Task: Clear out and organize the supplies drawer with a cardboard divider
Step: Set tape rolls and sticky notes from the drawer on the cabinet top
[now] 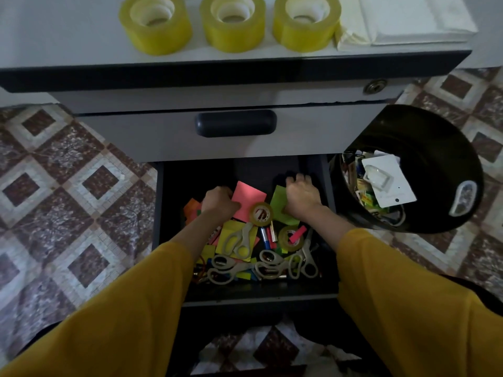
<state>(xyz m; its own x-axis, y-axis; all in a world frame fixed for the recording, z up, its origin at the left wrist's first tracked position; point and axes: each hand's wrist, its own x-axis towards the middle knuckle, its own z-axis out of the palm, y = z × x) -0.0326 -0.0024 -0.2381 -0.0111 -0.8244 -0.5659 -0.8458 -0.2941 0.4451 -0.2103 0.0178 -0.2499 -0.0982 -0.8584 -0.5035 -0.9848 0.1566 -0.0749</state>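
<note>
The supplies drawer (261, 293) stands pulled out at the bottom of the cabinet, low over the patterned floor (68, 186), with both hands reaching into its back half. The left hand (219, 202) is curled, knuckles up, against the left edge of a pink sheet (249, 198); I cannot tell whether it holds anything. The right hand (302, 195) lies on a green sheet (279, 202), fingers bent down at the far edge, its grip hidden. Nearer the front lie coloured notes, two small tape rolls (261, 213), batteries (268, 235) and several grey scissors (239, 240). A black bin (435, 164) of rubbish stands just right of the drawer. Three yellow tape rolls (232, 21) sit in a row on the tabletop (68, 36) above.
</note>
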